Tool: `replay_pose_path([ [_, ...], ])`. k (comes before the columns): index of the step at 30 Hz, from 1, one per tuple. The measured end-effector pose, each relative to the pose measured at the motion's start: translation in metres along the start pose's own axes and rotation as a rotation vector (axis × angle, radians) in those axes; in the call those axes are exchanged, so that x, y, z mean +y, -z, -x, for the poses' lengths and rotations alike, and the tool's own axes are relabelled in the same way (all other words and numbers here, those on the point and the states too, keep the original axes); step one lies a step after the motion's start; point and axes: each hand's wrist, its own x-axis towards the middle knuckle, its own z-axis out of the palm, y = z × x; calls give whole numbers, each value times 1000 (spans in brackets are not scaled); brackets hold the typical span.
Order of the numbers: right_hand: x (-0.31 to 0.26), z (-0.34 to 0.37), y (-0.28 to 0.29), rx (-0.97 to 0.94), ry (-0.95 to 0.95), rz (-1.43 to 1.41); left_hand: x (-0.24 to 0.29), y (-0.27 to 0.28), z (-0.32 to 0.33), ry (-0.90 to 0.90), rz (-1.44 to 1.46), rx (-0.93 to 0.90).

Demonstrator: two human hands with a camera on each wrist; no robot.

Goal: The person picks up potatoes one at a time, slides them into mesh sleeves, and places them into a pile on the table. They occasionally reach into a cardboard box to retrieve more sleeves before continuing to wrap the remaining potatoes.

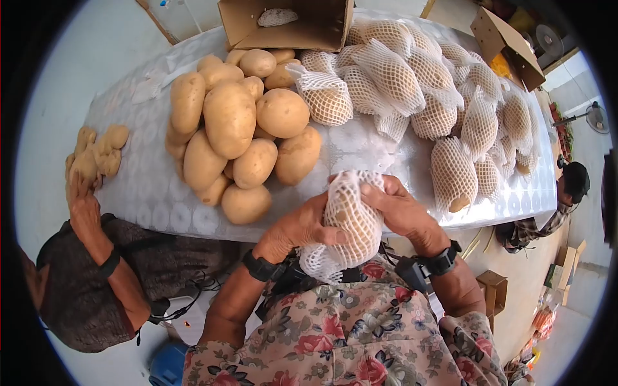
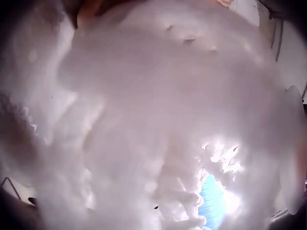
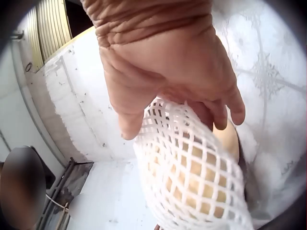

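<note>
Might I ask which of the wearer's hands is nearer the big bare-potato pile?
Left: the left hand is at the front right of the pile, the right hand farther right, across the netted potato.

The head view is bright and crisp, the potatoes (image 1: 230, 120) softly shadowed; glare whitens the table (image 1: 524, 207) near 3 o'clock. Fisheye curves everything inside a black rim. The left wrist view is mostly milky blur — burnt-out highlights at 5 o'clock. In the right wrist view, the net (image 3: 192, 167) looks clear, the right hand (image 3: 165, 67) shaded underneath — a smeared oval at 8 o'clock, dark corners.
</note>
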Motion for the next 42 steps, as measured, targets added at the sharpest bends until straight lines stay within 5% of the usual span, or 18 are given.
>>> replay_pose_path([
  [8,0,-6,-14,-14,195,156,-2,-3,0,51,49,-69],
  [12,0,-8,-12,-95,94,224,-6,-3,-3,83,-49,-59],
  [22,15,-22,-3,-39,291,-272,-16,0,-8,-20,-12,3],
  [27,16,-26,-4,178,255,-259,-17,1,-13,22,-55,10],
  [33,20,-31,7,154,178,-288,-14,0,-16,38,-6,22],
  [37,0,-21,13,113,252,94,-16,-2,-14,38,179,72],
  [42,-10,0,34,341,167,209,-7,5,-10,20,258,162],
])
